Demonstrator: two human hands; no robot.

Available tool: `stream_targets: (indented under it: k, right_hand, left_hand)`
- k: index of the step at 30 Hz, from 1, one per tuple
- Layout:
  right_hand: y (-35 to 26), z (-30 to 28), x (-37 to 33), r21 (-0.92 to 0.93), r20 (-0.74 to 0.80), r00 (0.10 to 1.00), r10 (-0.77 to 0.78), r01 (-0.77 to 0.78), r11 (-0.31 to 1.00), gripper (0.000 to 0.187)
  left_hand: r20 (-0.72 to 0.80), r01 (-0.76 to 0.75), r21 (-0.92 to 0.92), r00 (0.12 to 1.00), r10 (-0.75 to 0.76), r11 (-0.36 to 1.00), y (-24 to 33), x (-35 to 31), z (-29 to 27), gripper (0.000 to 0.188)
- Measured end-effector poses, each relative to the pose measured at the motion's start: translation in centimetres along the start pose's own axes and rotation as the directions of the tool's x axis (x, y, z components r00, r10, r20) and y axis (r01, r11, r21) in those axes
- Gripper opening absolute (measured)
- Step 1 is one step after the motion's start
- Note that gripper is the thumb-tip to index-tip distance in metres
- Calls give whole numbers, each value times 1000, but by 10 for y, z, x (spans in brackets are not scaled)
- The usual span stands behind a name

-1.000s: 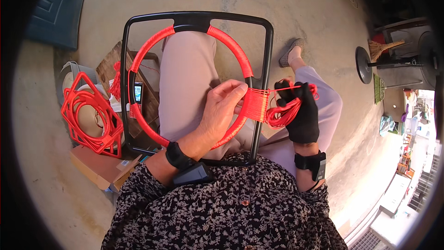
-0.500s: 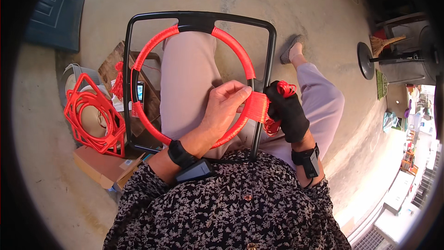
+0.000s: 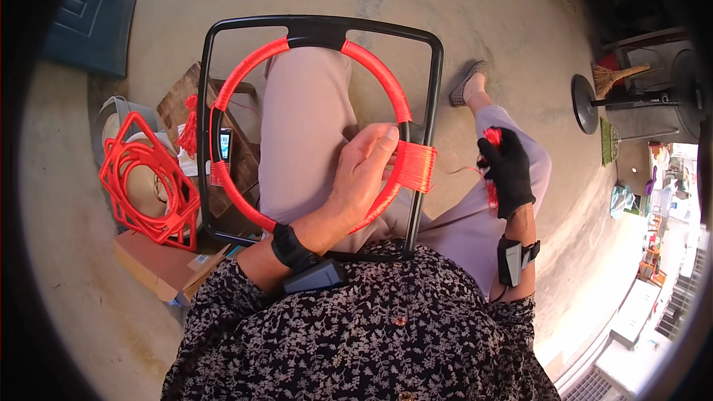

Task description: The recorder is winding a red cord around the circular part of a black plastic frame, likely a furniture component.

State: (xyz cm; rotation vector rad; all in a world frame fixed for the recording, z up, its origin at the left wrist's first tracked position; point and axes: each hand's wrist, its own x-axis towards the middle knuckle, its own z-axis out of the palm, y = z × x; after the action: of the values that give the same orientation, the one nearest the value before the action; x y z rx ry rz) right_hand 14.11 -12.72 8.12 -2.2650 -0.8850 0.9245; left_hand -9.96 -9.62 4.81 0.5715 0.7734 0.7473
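Across my lap lies a black rectangular frame (image 3: 434, 89) with a round ring inside, most of it wrapped in red cord (image 3: 380, 78). My bare left hand (image 3: 358, 174) grips the ring's right side, thumb on top and fingertips hidden beneath. Beside the thumb, a wide band of red cord (image 3: 416, 167) bridges the ring and the frame's right bar. Away to the right, my black-gloved right hand (image 3: 509, 178) is closed around a bundle of red cord (image 3: 492, 136). A thin strand runs from the band toward it.
At left, several red cord-wrapped frames (image 3: 182, 212) lean by a grey bucket (image 3: 145, 113) above a cardboard box (image 3: 152, 263). A wooden stool (image 3: 174, 108) bears a phone-like device (image 3: 225, 145) and red cord. A fan (image 3: 584, 104) and broom (image 3: 624, 74) are at right.
My right hand has moved right, away from the frame, carrying the cord bundle and drawing out the strand. My left hand keeps its hold on the ring.
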Motion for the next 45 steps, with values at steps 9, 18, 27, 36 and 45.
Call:
stream_targets:
  k: [9, 18, 27, 36, 45]
  right_hand:
    - [-64, 40, -47, -518, 253, 156, -955, 856, 2, 26]
    - [-13, 56, -10, 483, 547, 770, -329, 30, 875, 26]
    - [8, 16, -12, 341, 130, 842, -524, 458, 821, 31]
    - [62, -71, -3, 868, -258, 938, -231, 330, 372, 37]
    - [-13, 36, -38, 443, 563, 813, -146, -148, 884, 23]
  left_hand:
    - [-65, -368, 244, 917, 394, 897, -1, 3, 4, 30]
    - [-90, -260, 237, 954, 287, 936, -15, 14, -7, 19]
    - [-112, -31, -26, 993, 27, 999, 0, 5, -2, 22]
    - [-13, -131, -8, 991, 131, 991, 0, 4, -2, 24]
    - [-30, -108, 36, 994, 109, 993, 1, 3, -3, 17]
